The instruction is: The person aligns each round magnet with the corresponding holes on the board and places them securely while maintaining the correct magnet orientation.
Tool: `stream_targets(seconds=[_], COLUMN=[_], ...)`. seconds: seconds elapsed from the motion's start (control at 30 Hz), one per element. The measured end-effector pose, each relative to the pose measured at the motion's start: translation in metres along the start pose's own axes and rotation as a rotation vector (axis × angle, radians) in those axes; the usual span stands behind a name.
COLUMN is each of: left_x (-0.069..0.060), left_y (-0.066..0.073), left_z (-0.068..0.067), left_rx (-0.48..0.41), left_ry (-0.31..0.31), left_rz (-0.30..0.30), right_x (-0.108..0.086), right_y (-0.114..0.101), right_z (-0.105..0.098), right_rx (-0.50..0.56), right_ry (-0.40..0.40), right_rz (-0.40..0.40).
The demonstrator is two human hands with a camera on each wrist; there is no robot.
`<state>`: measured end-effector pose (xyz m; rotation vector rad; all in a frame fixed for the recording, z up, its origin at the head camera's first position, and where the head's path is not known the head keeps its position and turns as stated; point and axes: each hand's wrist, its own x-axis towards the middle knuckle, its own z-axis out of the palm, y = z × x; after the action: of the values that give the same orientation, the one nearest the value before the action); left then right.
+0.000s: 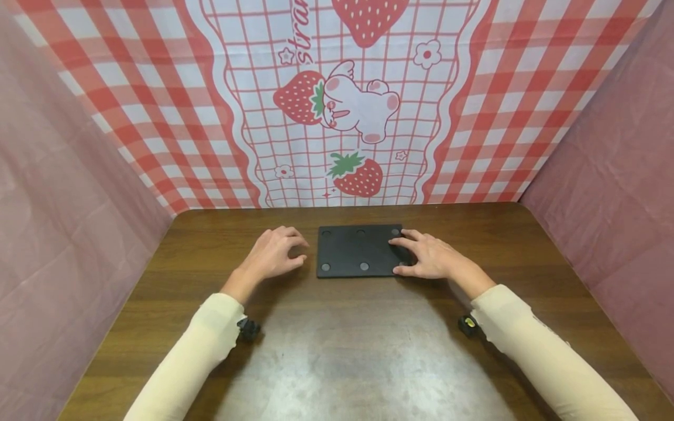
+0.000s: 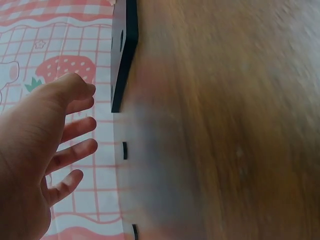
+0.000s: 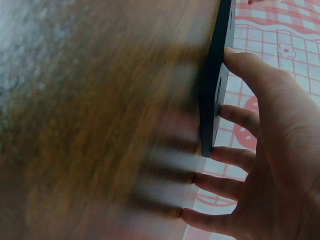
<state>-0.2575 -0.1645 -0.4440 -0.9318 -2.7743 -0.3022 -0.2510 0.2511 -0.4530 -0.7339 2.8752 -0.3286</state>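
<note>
Here's the flat black rectangular slab [image 1: 344,250] dotted with round discs [image 1: 364,266], lying toward twelve o'clock on the brown wood-grain table [image 1: 337,327]! At its three o'clock end, the bare right hand [image 1: 429,256] has fingers spread, fairly straight, thumb and index tip touching the slab. Over at nine o'clock, the bare left hand [image 1: 272,251] hovers just beside, fingers loosely curved, holding nothing.
</note>
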Motion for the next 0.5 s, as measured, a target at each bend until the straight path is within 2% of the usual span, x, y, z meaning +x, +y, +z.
stream_targets(seconds=[0.5], left_x=[-0.017], left_y=[-0.017], left_z=[-0.008], left_rx=[0.004], left_ry=[-0.014], left_rz=[-0.058], right_x=[0.000], right_y=[-0.001], right_z=[-0.001], right_rx=[-0.011], right_ry=[0.001], right_rz=[-0.003])
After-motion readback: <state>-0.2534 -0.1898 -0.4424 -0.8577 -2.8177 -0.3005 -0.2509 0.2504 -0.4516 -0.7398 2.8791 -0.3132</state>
